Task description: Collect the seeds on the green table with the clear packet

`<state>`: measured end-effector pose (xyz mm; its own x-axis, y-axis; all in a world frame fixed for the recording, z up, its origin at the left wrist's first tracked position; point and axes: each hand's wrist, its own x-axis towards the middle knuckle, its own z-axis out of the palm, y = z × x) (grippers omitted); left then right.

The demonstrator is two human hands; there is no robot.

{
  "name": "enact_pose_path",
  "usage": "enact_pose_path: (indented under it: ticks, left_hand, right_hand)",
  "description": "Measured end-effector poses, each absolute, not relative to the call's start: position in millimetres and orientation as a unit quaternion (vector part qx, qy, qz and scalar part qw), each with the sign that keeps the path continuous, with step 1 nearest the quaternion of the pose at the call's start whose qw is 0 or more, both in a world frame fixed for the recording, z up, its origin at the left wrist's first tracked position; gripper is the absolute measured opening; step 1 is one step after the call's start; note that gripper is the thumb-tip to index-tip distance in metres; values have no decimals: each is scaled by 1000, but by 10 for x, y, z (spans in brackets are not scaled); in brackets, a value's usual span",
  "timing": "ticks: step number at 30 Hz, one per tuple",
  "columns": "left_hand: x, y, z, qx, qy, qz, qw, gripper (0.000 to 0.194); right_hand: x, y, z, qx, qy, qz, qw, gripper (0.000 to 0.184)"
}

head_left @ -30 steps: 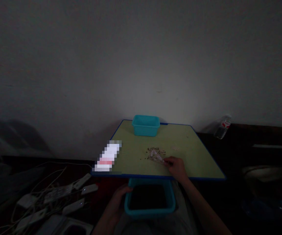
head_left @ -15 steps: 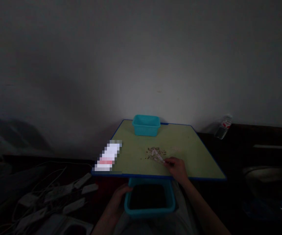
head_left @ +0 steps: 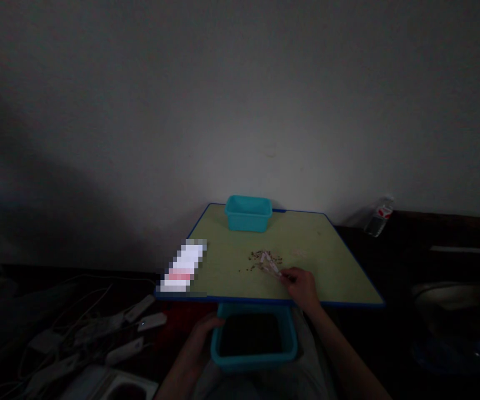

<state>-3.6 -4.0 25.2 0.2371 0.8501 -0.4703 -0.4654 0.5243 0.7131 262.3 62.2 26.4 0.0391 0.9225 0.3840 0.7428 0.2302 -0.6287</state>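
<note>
Taking the table (head_left: 335, 278) as my reference, I have the right hand (head_left: 300, 284) over its near half, right of centre, thumb and fingertips pinching the end of a thin pale piece (head_left: 272, 268). I can't make out from here what that piece is; it looks partly see-through, and its far end reaches in among dark bits (head_left: 252, 256) scattered around the middle of the table. The left hand (head_left: 201, 336) is just off the table's near edge, clasping the left side of a blue tub (head_left: 254, 364), thumb over the rim; its other fingers are hidden from me. That tub sits in front of the table at the person's lap, with dark contents (head_left: 251, 334) too dim for me to identify. A second blue container (head_left: 248, 223) stands upright at the table's back edge, left of centre. Along the table's left side I get a bright, pixelated panel (head_left: 184, 266). Past its right side a clear bottle (head_left: 379, 218) with a red and white label leans at a tilt. Off its near left corner, lower down, white adapters (head_left: 152, 322) lie among cables (head_left: 84, 308).
</note>
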Motion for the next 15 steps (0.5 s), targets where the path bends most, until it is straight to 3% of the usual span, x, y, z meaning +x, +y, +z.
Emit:
enact_pose_path:
  ticks: [15]
  left_hand:
    - [-60,-48,232,239,422,435,759,13]
  right_hand:
    - [2592,632,272,-610,-684,118,382,18]
